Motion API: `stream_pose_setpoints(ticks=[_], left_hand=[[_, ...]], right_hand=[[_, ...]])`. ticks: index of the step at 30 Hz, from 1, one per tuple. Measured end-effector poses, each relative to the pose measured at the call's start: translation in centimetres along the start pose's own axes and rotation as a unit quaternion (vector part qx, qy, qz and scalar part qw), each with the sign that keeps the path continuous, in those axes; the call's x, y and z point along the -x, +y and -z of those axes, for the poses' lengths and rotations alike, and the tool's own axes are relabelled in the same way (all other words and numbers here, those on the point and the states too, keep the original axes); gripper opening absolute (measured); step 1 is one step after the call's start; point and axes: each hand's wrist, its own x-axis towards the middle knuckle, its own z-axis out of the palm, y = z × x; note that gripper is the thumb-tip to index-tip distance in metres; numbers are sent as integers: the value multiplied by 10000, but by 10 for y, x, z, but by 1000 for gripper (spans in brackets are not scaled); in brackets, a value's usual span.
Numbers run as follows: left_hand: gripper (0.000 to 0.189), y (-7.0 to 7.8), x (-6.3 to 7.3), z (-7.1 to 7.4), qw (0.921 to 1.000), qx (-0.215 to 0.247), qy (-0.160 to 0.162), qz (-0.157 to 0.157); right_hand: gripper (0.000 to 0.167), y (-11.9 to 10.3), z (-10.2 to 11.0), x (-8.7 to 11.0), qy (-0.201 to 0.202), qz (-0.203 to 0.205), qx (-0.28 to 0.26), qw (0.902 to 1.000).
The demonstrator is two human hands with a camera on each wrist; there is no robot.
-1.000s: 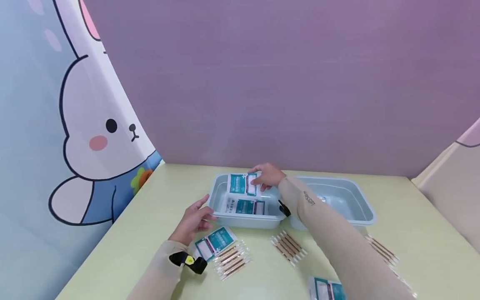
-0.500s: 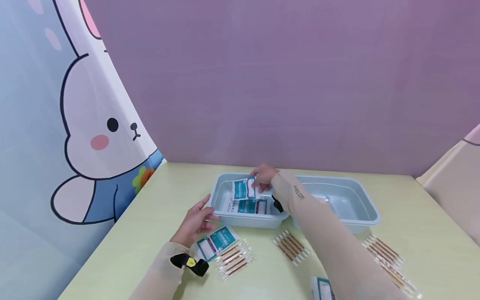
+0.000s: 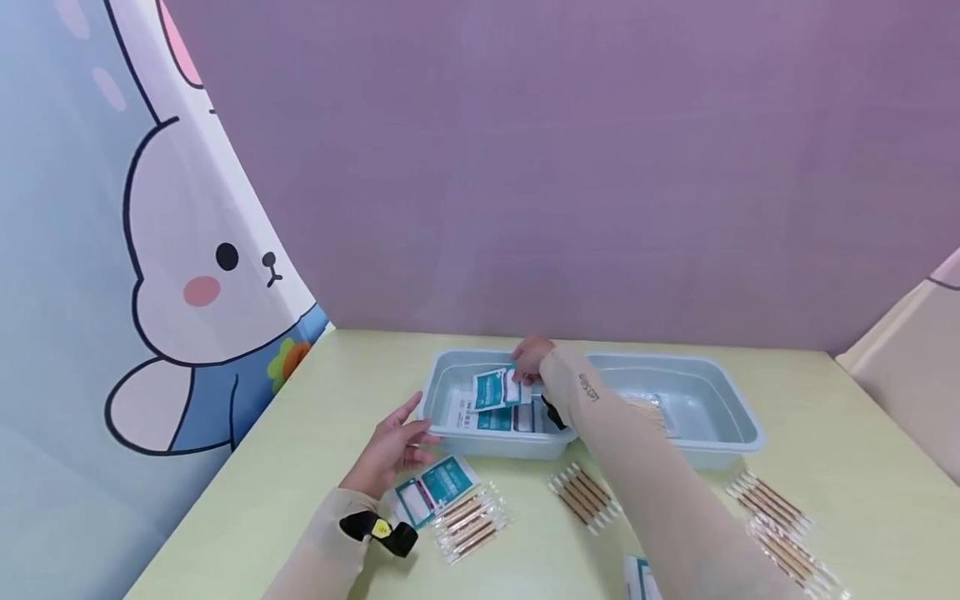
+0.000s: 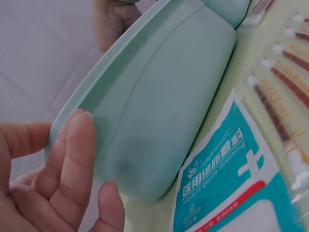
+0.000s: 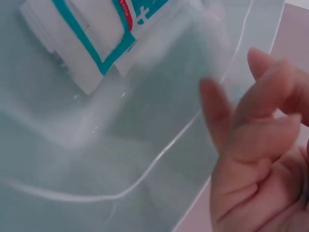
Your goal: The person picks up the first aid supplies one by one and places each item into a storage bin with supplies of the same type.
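My left hand holds the front left corner of the left pale blue plastic tub, one finger at the rim and others along the outer wall. Inside this tub lies a teal-and-white gauze dressing packet, slanting across another gauze packet. Close over the packets hovers my right hand; in the right wrist view its loosely bent fingers are apart from the packet and hold nothing. Another gauze packet lies on the table close to my left hand.
The right tub contains bagged cotton swabs. Bagged brown swabs lie in front: one bag by the left gauze packet, another in the middle, others at right. A gauze packet is partly under my right sleeve.
My right hand has set the upper gauze packet down onto the packet in the left tub and let go of it. The left hand has stayed at the tub's corner.
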Motion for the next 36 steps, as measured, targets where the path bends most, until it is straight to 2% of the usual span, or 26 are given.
stream_pose_setpoints(ticks=[4, 7, 11, 15, 19, 24, 26, 29, 33, 36], left_hand=[[58, -1, 1, 2, 9999, -55, -80, -40], [60, -2, 1, 5, 9998, -6, -170, -83], [62, -6, -2, 12, 9992, 135, -356, -130], [62, -10, -3, 17, 9986, 224, -474, -99], [61, -11, -3, 18, 9981, 201, -585, -27], [61, -10, -4, 16, 9970, 204, -737, -87], [61, -10, -3, 16, 9967, 232, -776, -67], [62, -11, -1, 15, 9966, 213, -795, 14], [61, -9, 0, 16, 9975, 79, -698, -1], [60, -5, 0, 17, 9980, 6, -629, -66]], right_hand=[[46, 1, 0, 1, 206, 203, 130, 9995], [47, 1, 4, 4, 180, 556, 312, 9978], [47, 4, 13, 16, -197, 1212, 632, 9904], [44, 13, 27, 44, -559, 1814, 988, 9768], [33, 35, 42, 79, -705, 2140, 1138, 9676], [20, 69, 56, 119, -853, 2692, 1529, 9470], [20, 82, 58, 136, -981, 2740, 1601, 9432], [21, 102, 61, 158, -1282, 2604, 1633, 9429], [19, 130, 66, 173, -1601, 2626, 1733, 9356], [20, 148, 71, 177, -1689, 2773, 1774, 9290]])
